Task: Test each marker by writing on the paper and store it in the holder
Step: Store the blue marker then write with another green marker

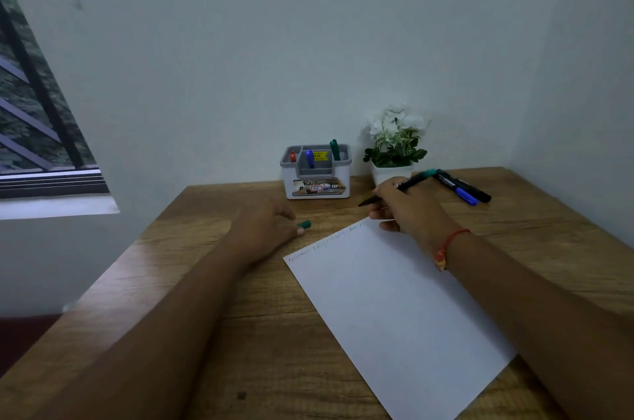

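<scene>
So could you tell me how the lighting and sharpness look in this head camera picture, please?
Head view: dim, cool, even light, with no glare on the paper; wide-angle bending tilts the window frame; the writing along the paper's top edge is too faint to read; both hands look slightly soft.

A wooden table [206, 299] stood pushed into the corner of a pale, dimly lit room.

Plain walls [240, 42] met at the right behind the table, where a small potted plant [394, 145] with white flowers sat near the corner. At left, a window [31, 110] with dark slanted bars showed greenery outside above a white sill [58, 207].
</scene>
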Demonstrator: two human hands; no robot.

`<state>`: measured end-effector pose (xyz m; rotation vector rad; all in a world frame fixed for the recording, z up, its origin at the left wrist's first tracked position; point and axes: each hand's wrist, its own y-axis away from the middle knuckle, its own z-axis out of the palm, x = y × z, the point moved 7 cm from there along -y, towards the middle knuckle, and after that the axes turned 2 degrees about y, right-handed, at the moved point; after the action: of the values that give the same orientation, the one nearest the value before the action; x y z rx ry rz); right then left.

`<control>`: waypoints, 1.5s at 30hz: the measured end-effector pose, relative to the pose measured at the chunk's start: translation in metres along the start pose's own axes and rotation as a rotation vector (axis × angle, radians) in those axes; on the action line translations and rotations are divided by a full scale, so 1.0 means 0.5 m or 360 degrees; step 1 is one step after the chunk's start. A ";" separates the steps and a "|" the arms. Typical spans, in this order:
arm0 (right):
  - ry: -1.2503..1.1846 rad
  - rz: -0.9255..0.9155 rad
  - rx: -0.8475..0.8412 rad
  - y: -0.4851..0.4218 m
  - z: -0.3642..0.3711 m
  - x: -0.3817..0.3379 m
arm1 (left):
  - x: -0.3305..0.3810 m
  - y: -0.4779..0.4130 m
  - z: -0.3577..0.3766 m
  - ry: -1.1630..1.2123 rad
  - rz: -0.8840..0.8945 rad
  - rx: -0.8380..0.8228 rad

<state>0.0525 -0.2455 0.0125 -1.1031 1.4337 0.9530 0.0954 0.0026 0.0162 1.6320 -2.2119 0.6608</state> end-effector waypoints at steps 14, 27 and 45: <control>-0.0422 -0.0014 -0.0109 0.029 0.011 -0.027 | 0.035 0.010 -0.015 0.0365 0.0189 0.0184; -0.0508 -0.0215 -0.0240 0.053 0.024 -0.053 | 0.062 0.021 -0.012 0.0655 0.0299 0.0167; -0.0448 -0.0191 -0.0471 0.065 0.047 -0.044 | 0.096 0.038 -0.013 0.0772 0.0358 0.0151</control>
<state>0.0280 -0.2115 0.0306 -1.1995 1.0091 1.2069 0.0628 -0.0282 0.0428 1.1121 -2.0325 1.1041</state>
